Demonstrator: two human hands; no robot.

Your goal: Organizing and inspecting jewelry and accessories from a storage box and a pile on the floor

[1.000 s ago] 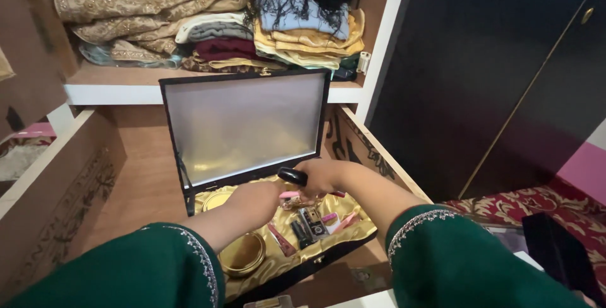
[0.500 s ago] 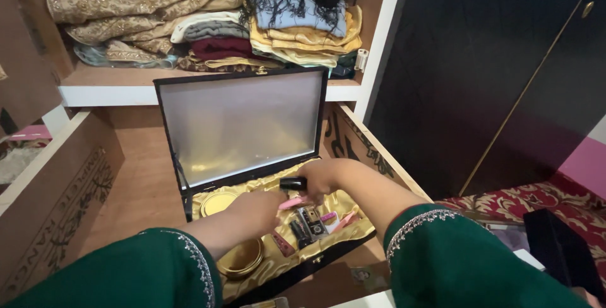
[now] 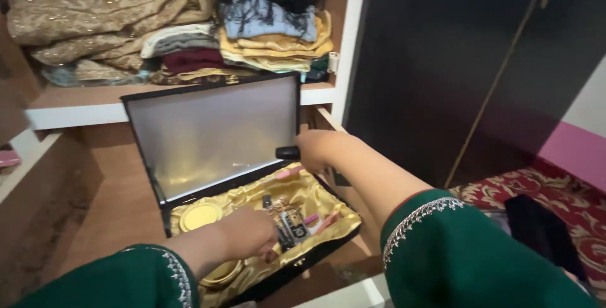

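Nearest to me, my left hand sits low in the open black case, fingers curled down among the small cosmetics on the gold satin lining. Whether those fingers are pinching anything I cannot tell; the knuckles hide the tips. Just left of that hand and below it lies a round gold tin, half under my wrist, and a little beyond the hand to its left rests a flat gold disc on the lining. Both my sleeves are dark green with a silver-stitched cuff.

Farther out, my right hand is raised above the case's far right corner, closed around a small black cylinder that sticks out to the left of the fist. Right under that hand a pink stick lies on the satin, apart from the fingers.

Behind the right hand the case's lid stands upright, its pale inner panel facing me. The case rests in a wooden drawer. Beyond the lid, above both hands, a shelf carries folded cloth in gold, maroon, yellow and pale blue. To the right of the raised hand stands a dark cupboard door.
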